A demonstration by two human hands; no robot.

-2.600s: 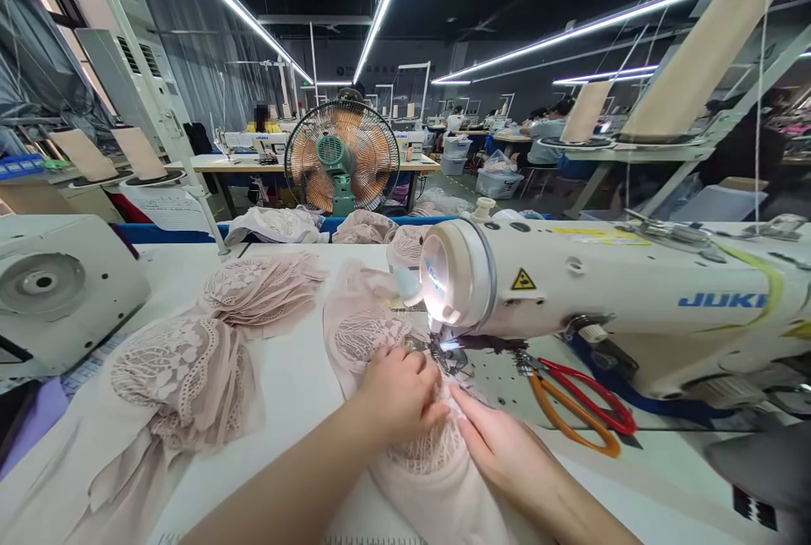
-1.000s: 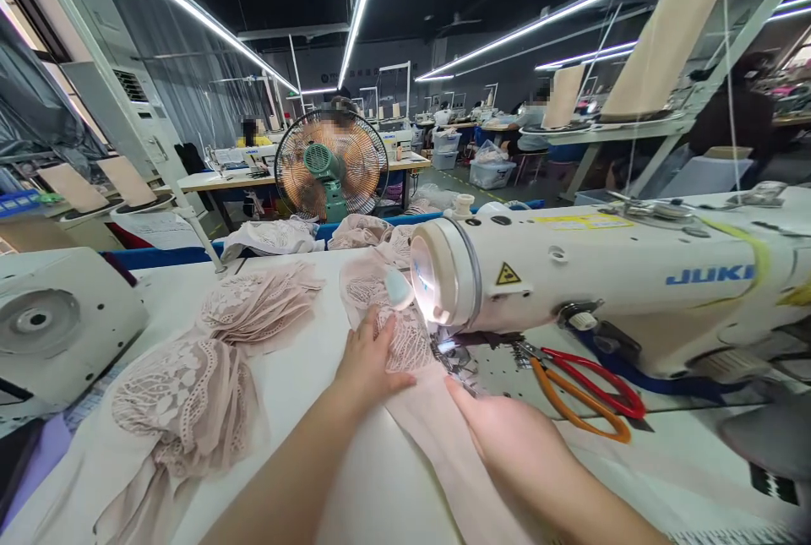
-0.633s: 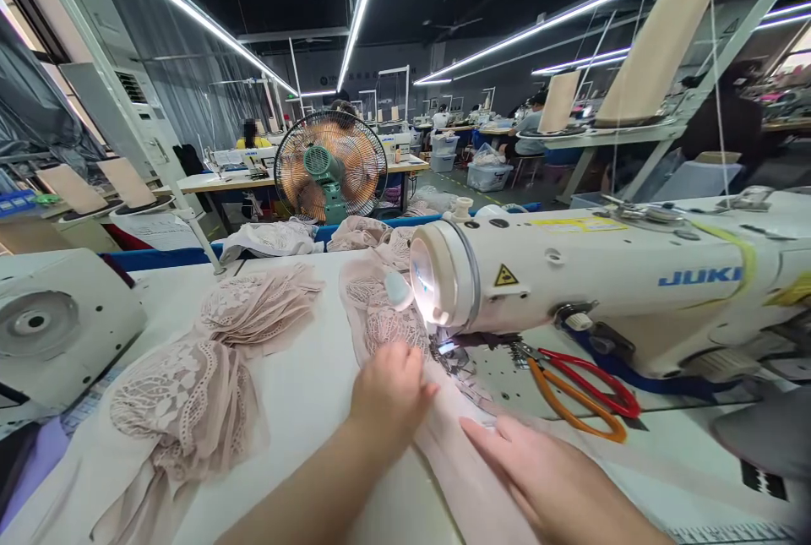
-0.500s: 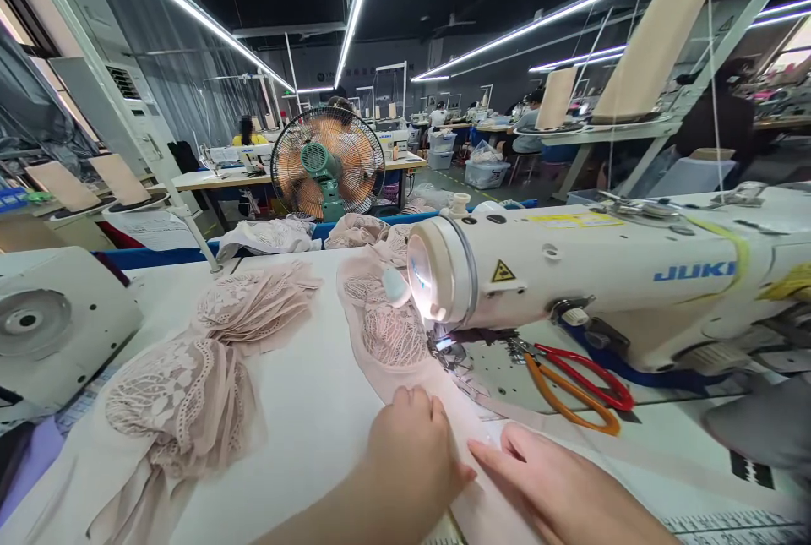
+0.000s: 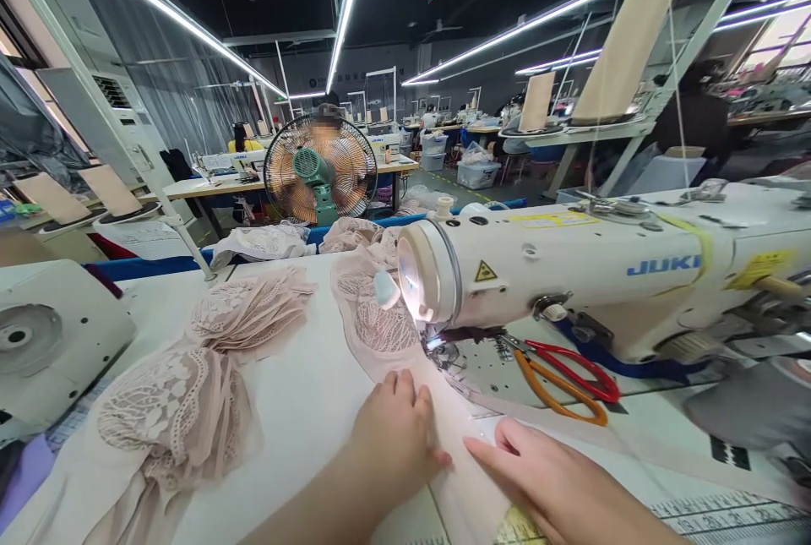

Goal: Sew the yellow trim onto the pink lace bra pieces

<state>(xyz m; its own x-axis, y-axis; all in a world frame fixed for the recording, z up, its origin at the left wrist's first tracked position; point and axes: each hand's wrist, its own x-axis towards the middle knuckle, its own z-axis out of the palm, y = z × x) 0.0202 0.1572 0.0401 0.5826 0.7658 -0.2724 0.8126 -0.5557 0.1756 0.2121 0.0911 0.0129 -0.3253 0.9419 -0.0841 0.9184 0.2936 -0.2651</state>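
Observation:
A beige garment piece with lace cups (image 5: 386, 325) lies under the needle area of the white sewing machine (image 5: 507, 262), and its plain band runs toward me. My left hand (image 5: 396, 435) rests palm down on that band, fingers lying flat and thumb out to the right. To its right, my right hand (image 5: 545, 469) has its fingers curled at the band's edge, with one digit pointing left; its lower fingers are hidden. Scissors with red and orange handles (image 5: 567, 384) lie on the machine bed, right of the needle.
Stacked beige lace pieces (image 5: 174, 401) lie at left beside another machine (image 5: 57, 342). A fan (image 5: 320, 169) stands beyond the table. Thread cones (image 5: 627, 51) rise at right. A measuring tape (image 5: 728, 515) runs along the front edge. People sit at machines farther back.
The view has shifted slightly right. The fabric band has moved a little under my hands, and more yellow shows beside my right hand. My left hand sits slightly farther from my right hand.

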